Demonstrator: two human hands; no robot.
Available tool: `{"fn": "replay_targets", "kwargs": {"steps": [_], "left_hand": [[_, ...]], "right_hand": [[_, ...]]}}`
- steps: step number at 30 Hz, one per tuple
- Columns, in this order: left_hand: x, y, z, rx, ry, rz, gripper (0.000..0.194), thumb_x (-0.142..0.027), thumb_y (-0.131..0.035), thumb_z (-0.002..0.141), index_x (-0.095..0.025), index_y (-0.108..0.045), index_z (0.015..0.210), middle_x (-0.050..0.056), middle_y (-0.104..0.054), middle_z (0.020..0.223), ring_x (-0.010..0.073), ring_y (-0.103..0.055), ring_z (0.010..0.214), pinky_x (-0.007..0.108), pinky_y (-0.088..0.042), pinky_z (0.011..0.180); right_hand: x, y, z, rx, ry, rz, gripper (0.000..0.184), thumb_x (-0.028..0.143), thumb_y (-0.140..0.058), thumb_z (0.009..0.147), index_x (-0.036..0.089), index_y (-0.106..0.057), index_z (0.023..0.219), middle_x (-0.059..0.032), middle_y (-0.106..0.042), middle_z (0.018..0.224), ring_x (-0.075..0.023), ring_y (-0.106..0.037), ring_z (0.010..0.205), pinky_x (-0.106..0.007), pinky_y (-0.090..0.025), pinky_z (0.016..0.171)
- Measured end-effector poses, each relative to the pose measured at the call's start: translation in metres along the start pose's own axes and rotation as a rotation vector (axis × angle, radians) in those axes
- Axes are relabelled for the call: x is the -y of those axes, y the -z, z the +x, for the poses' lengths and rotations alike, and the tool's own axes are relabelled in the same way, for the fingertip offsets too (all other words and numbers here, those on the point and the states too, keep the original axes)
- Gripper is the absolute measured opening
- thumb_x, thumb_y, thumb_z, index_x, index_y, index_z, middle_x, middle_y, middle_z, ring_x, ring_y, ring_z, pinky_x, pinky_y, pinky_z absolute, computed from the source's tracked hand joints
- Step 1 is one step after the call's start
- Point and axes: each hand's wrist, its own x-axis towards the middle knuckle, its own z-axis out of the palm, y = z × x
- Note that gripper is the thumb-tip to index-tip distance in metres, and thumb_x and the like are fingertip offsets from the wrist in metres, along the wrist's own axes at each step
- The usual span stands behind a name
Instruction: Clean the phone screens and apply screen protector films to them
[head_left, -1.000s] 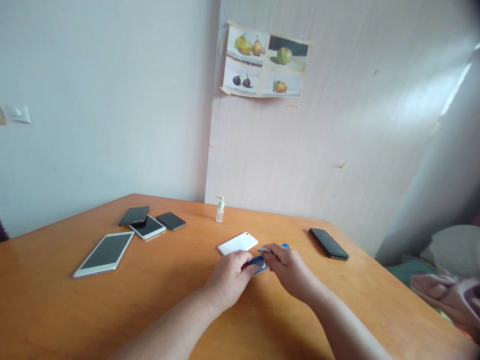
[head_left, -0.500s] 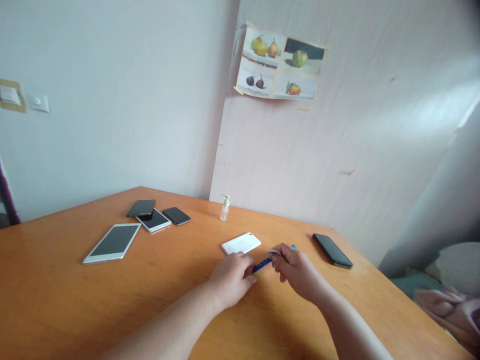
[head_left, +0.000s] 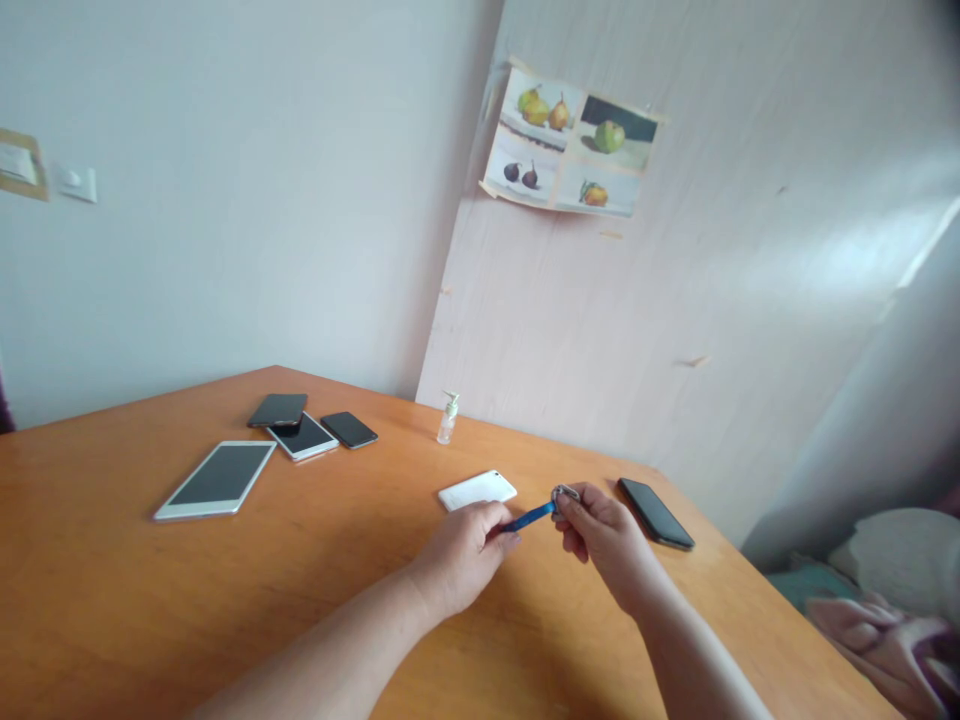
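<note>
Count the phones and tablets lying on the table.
6: a white-edged tablet, left; behind it, a black device overlapping a white-framed phone, with a small black phone alongside; a white phone beyond the left hand; a long black phone beside the right hand. Others may be hidden.

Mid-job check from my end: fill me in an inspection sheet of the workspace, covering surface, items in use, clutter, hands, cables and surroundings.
Surface: wooden table, orange-brown.
Items in use: blue strip with a silvery piece at its right end, spanning the hands.
Clutter: white phone just beyond the left hand; black phone at right; upright pump bottle; at left, white tablet, dark device overlapping a white-edged one, small dark device beside them.
Hands: left hand pinches the strip; right hand pinches the silvery piece.
Cables: nothing seen.
Surroundings: fruit pictures taped up; wall switch; bundled fabric beyond the right edge.
</note>
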Motion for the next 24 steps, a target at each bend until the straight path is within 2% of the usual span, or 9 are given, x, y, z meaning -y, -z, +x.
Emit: {"fn": "replay_targets", "kwargs": {"steps": [3,5,8,11,14,18,20,24], "left_hand": [[-0.005,0.002,-0.001,-0.015,-0.024,0.004,0.012,-0.026,-0.054,0.088,-0.020,-0.059,0.078,-0.003,-0.059,0.073,0.0144,-0.054,0.069,0.024,-0.037,0.061],[-0.007,0.002,-0.001,-0.017,-0.046,-0.004,0.012,-0.024,-0.053,0.088,-0.020,-0.062,0.082,-0.002,-0.061,0.073,0.0148,-0.056,0.069,0.024,-0.037,0.061],[-0.010,0.002,-0.001,-0.031,-0.103,-0.056,0.013,-0.019,-0.052,0.088,-0.021,-0.065,0.089,0.000,-0.066,0.082,0.0161,-0.060,0.076,0.024,-0.041,0.067],[-0.011,0.000,0.000,-0.053,-0.133,-0.092,0.016,-0.015,-0.051,0.087,-0.021,-0.064,0.094,0.001,-0.068,0.089,0.0168,-0.062,0.083,0.025,-0.043,0.073],[-0.010,-0.003,0.000,-0.056,-0.108,-0.044,0.010,-0.017,-0.053,0.087,-0.020,-0.062,0.085,0.000,-0.065,0.081,0.0162,-0.060,0.078,0.025,-0.041,0.069],[-0.008,-0.005,-0.002,-0.045,-0.082,0.025,0.012,-0.020,-0.055,0.085,-0.019,-0.058,0.074,-0.001,-0.059,0.069,0.0146,-0.055,0.067,0.024,-0.037,0.060],[-0.009,-0.004,-0.002,-0.043,-0.096,0.001,0.011,-0.018,-0.055,0.085,-0.019,-0.059,0.075,-0.001,-0.060,0.071,0.0151,-0.057,0.069,0.024,-0.038,0.061],[-0.013,-0.001,-0.002,-0.052,-0.135,-0.101,0.015,-0.010,-0.049,0.085,-0.019,-0.062,0.086,0.001,-0.068,0.085,0.0168,-0.062,0.082,0.025,-0.043,0.071]], "right_hand": [[0.003,-0.008,-0.005,-0.024,0.067,0.026,0.039,0.055,-0.057,0.086,0.018,-0.062,0.093,0.0005,-0.058,0.069,-0.0081,-0.046,0.048,-0.021,-0.030,0.041],[0.006,-0.018,-0.012,-0.041,0.155,-0.008,0.037,0.052,-0.055,0.088,0.018,-0.064,0.101,0.0003,-0.058,0.070,-0.0090,-0.047,0.051,-0.021,-0.035,0.045],[0.012,-0.034,-0.022,0.014,0.331,-0.185,0.029,0.042,-0.053,0.091,0.021,-0.066,0.106,-0.0020,-0.063,0.079,-0.0126,-0.056,0.065,-0.023,-0.045,0.060],[0.015,-0.041,-0.027,0.065,0.453,-0.341,0.023,0.033,-0.049,0.094,0.024,-0.067,0.105,-0.0028,-0.067,0.089,-0.0151,-0.061,0.081,-0.025,-0.047,0.074],[0.015,-0.035,-0.025,-0.038,0.466,-0.391,0.021,0.033,-0.050,0.094,0.024,-0.067,0.102,-0.0018,-0.068,0.090,-0.0151,-0.061,0.084,-0.024,-0.046,0.075],[0.014,-0.028,-0.024,-0.194,0.447,-0.415,0.020,0.035,-0.050,0.094,0.023,-0.066,0.097,-0.0006,-0.066,0.082,-0.0143,-0.060,0.076,-0.023,-0.045,0.069],[0.013,-0.032,-0.025,-0.161,0.461,-0.420,0.021,0.035,-0.050,0.094,0.022,-0.066,0.097,-0.0011,-0.066,0.082,-0.0146,-0.060,0.074,-0.022,-0.045,0.067],[0.010,-0.042,-0.027,0.012,0.495,-0.405,0.023,0.032,-0.048,0.094,0.023,-0.066,0.104,-0.0026,-0.068,0.089,-0.0152,-0.062,0.080,-0.023,-0.047,0.071]]}}
